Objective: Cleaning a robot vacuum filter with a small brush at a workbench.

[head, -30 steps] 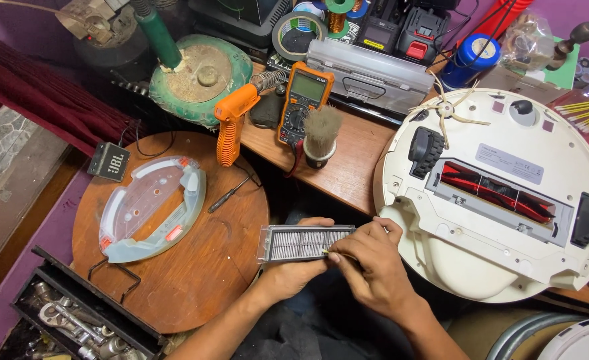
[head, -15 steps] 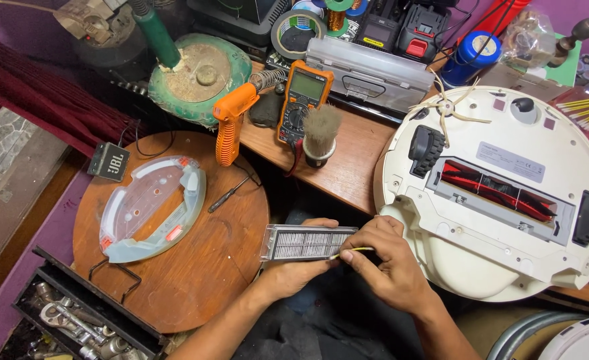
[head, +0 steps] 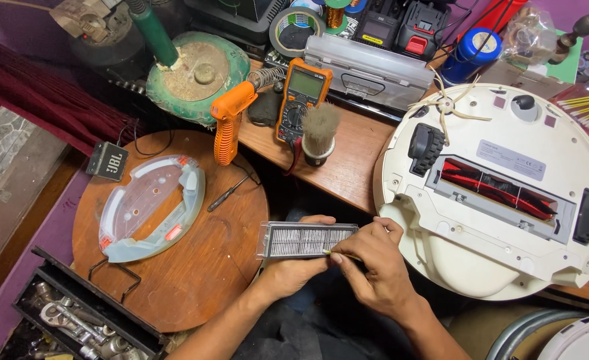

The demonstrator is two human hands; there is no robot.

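Head view first: at far left we see a tool tray (head: pixel 74 313) cut off by the frame edge, then a pale crescent-shaped plastic plate (head: pixel 151 208) on the round wooden table (head: pixel 201 280). Our left hand (head: pixel 294 270) grips the pleated rectangular filter (head: pixel 306 239) from beneath — its fingers mostly hidden behind it. Our right hand (head: pixel 374 263) pinches a thin yellowish stick (head: pixel 341 254) against the filter's lower edge; its tip is hard to make out. Rightward lies the upturned white robot vacuum (head: pixel 501 193).
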